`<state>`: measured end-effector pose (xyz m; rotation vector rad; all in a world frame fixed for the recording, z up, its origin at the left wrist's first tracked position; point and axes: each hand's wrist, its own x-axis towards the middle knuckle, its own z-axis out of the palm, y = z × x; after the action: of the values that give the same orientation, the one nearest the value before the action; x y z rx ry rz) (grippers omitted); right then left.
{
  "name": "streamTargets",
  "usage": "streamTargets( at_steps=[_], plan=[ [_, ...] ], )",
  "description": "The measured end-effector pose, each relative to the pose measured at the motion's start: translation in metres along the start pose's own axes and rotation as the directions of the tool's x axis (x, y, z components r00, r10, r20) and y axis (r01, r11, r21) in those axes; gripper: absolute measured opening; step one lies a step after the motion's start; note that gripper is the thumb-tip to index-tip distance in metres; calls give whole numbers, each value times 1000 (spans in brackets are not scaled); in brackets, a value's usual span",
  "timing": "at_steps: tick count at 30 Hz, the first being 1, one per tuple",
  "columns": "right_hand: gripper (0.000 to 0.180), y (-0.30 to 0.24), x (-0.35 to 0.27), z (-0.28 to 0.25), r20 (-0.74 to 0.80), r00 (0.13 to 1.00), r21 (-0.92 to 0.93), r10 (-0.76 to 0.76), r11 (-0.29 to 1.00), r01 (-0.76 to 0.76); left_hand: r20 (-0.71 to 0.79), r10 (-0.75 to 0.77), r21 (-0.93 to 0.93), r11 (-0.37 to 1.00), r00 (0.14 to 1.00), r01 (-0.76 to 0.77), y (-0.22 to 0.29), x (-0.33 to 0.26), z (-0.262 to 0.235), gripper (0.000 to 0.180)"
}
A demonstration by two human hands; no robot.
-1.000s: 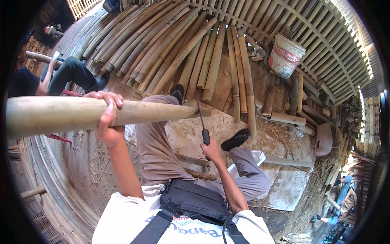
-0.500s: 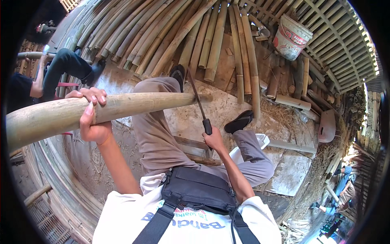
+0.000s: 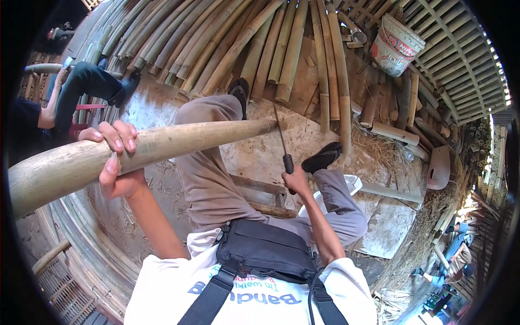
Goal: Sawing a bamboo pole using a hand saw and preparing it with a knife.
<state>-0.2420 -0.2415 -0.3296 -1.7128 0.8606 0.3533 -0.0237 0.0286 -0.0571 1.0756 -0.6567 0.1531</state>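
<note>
A thick bamboo pole [image 3: 200, 134] slants across in front of me, its thick end at the left rim and its narrower end over the floor ahead. My left hand [image 3: 116, 157] is closed round it, fingers over the top and thumb on the near side. In my right hand [image 3: 296, 180] is the black handle of a long-bladed knife [image 3: 281, 132], gripped with the blade pointing away from me. The thin dark blade crosses at the pole's far tip; whether it touches the bamboo I cannot tell.
Many bamboo poles [image 3: 216, 51] lie fanned out ahead. A paint bucket [image 3: 398, 46] stands at the back right by a slatted bamboo wall [image 3: 460, 59]. Short bamboo offcuts [image 3: 395, 133] lie below it. One person [image 3: 81, 92] sits at the left, another [image 3: 457, 260] at the right.
The knife has moved right, from crossing the pole short of its tip to the tip itself. My left hand and the pole's thick end have dropped slightly.
</note>
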Motion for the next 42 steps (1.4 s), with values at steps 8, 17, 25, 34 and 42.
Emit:
streamTargets(
  at_steps=[8, 17, 25, 34, 42],
  plan=[
    [13, -65, -48, 15, 141, 984, 264, -107, 962, 67, 202, 22, -160, 987, 979, 11, 1, 7, -16, 38],
    [9, 18, 9, 14, 7, 999, 314, 50, 948, -50, 62, -6, -92, 996, 998, 11, -6, 6, 2, 37],
    [12, -22, -44, 29, -64, 979, 207, -194, 957, 203, -419, -50, 66, 994, 907, 86, -4, 12, 34, 24],
    [6, 5, -25, 39, -44, 991, 344, -125, 930, 133, -701, 29, 201, 967, 713, 158, -11, 25, 56, 28],
    [11, 33, 15, 25, -56, 989, 359, 137, 927, -108, -648, 0, 116, 988, 762, 99, -37, 46, 76, 37]
  ],
)
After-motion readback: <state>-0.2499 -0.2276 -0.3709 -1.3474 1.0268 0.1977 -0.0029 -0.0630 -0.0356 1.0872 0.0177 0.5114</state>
